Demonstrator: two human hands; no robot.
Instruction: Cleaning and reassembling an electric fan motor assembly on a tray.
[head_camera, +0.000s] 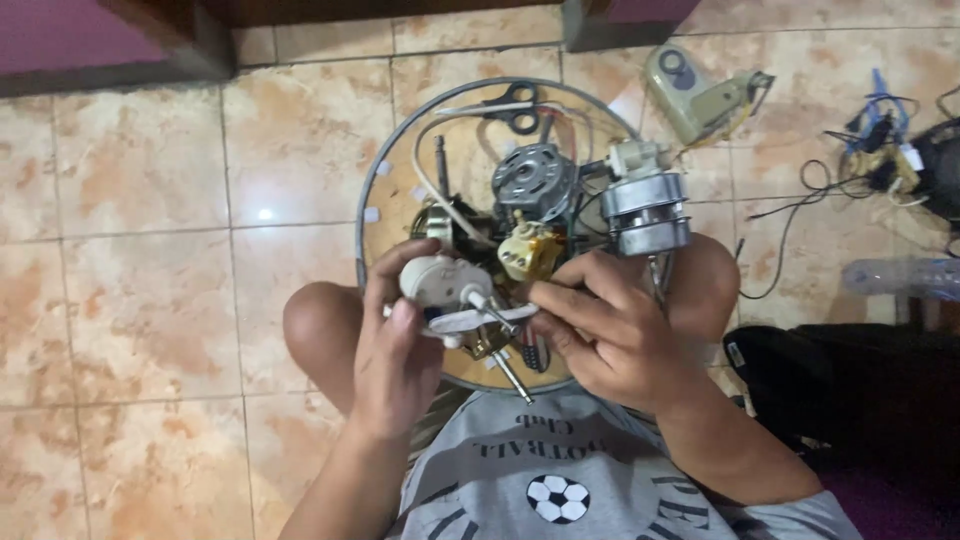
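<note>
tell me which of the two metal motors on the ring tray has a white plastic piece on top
The right one, the shiny silver motor; the darker grey motor beside it has none.

Possibly a small white label (736, 354) on the black bag (850, 385).

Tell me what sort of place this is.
Probably a home floor used for small-appliance repair: the person sits on the marbled floor tiles, with a motor, scissors and loose wires spread around them.

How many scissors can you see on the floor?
1. The black-handled scissors lie at the far edge of the round wire ring, beyond the motor parts and both hands. More could be hidden under the parts.
</note>
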